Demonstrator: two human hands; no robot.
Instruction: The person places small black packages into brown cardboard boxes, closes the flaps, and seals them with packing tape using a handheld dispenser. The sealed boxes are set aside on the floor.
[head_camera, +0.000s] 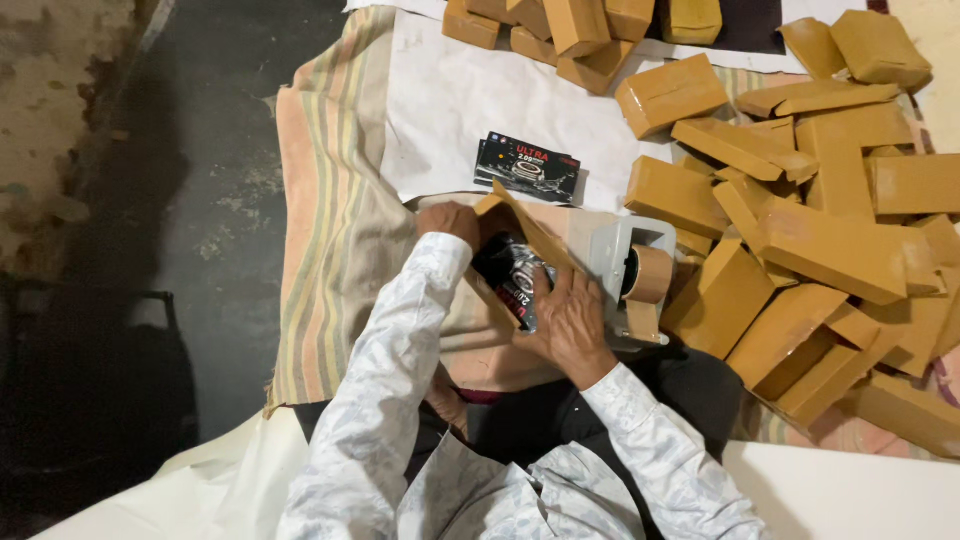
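Sleeves in pale patterned cloth fill the bottom of the view. Right hand (572, 325) is laid flat on a dark glossy packet (515, 275), fingers spread, so its grip is wide and pressing, not clasping. Left hand (450, 222) is closed on the raised flap of an open brown box (520, 225), pinching it back. Packet is seen half inside the box mouth, tilted, lower end out toward the person. Box is held over the lap, just beside a grey tape dispenser (632, 275) with a brown roll.

For a clean insert, the flap is best kept pulled wide while the packet is pushed straight along the box, not skewed, so corners are not caught. Pressure is better spread over the palm than on one fingertip.

A spare stack of dark packets (527, 167) lies on white paper (450, 100) over a striped cloth (330, 230). Closed brown boxes (830, 250) are heaped at the right.
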